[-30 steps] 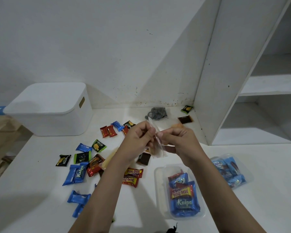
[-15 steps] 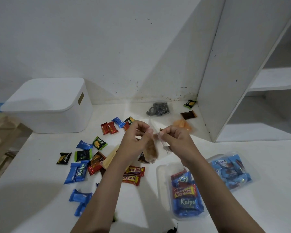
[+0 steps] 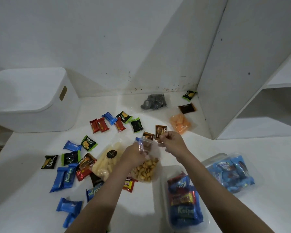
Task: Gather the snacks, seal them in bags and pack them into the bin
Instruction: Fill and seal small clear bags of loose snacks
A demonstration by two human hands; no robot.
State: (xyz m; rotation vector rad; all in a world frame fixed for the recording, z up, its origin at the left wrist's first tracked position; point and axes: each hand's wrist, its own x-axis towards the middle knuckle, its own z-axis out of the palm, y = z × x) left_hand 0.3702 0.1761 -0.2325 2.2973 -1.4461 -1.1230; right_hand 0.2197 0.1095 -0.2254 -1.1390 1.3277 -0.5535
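A clear bag of golden snack pieces (image 3: 145, 170) hangs upright at the middle, its top edge stretched. Loose wrapped snacks (image 3: 69, 175) lie scattered left. Two filled bags (image 3: 185, 204) (image 3: 232, 172) lie near right. The white lidded bin (image 3: 32, 100) sits far left.

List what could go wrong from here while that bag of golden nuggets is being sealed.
1. Both hands, left hand and right hand, pinch only the top strip of the clear bag; if the seal is partial, the golden snacks may spill.
2. The bag hangs over loose wrappers such as the red packet, so lowering it could scatter them.
3. The white bin looks lidded, delaying packing.
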